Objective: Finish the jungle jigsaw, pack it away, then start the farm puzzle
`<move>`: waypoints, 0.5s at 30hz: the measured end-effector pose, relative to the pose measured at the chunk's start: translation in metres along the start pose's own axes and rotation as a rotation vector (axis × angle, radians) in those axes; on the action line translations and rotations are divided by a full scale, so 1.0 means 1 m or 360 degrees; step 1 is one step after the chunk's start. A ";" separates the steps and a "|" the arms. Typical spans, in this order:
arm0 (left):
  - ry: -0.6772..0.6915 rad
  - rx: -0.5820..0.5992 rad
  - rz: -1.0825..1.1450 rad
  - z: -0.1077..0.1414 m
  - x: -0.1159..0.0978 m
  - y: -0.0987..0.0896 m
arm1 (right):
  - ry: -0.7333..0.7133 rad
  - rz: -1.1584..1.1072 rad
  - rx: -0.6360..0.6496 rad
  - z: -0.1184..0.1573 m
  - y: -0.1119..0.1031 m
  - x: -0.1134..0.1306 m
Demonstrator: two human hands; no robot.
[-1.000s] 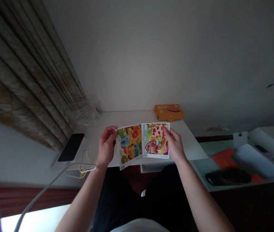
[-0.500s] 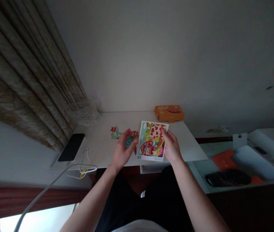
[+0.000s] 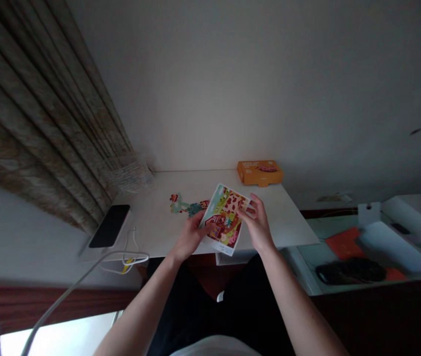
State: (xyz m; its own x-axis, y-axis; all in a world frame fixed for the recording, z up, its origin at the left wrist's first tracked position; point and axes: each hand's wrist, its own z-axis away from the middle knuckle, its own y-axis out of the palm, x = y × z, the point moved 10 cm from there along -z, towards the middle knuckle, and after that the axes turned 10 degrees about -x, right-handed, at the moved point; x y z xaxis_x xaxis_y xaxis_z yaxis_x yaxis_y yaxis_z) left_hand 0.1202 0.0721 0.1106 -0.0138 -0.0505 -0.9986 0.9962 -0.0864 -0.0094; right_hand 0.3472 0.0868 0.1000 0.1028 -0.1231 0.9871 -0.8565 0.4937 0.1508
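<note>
A small printed picture card [image 3: 228, 205] with a cartoon farm scene is held tilted above the front of the white table. My left hand [image 3: 189, 238] grips its lower left edge, thumb lying across the printed face. At the right edge is my right hand [image 3: 257, 225], its fingers spread apart and a fingertip overlapping the card; whether that fingertip presses on it I cannot tell. Behind the card, joined puzzle pieces [image 3: 179, 205] in teal, red and green lie on the tabletop, partly hidden by the card and my left hand.
An orange box [image 3: 260, 173] stands at the table's back right. A black phone [image 3: 110, 226] lies at the left beside a white cable [image 3: 132, 254]. Crumpled clear plastic [image 3: 130, 175] sits by the curtain. On the right, a lower glass surface [image 3: 316, 262] carries a white box and a black bundle.
The card has turned clockwise and shifted left. My left hand has closed on its lower left edge, while my right hand's fingers have loosened and spread.
</note>
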 end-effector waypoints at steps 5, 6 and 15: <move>-0.0080 -0.0155 0.0163 -0.010 0.006 -0.023 | 0.0373 -0.0014 0.0371 0.007 0.010 -0.021; -0.0084 -0.0326 0.0285 -0.010 0.009 -0.033 | 0.0393 0.0007 0.0339 0.008 0.008 -0.025; -0.0186 -0.0635 0.0414 0.012 0.060 -0.051 | 0.0457 -0.0112 0.0166 0.046 0.023 -0.072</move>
State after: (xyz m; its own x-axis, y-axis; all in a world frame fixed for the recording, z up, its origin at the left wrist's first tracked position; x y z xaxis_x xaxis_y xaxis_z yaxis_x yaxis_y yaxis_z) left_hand 0.0673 0.0612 0.0516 0.2530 -0.1332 -0.9582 0.9228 0.3308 0.1977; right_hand 0.2967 0.0677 0.0296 0.2900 0.1018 0.9516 -0.8879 0.3998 0.2278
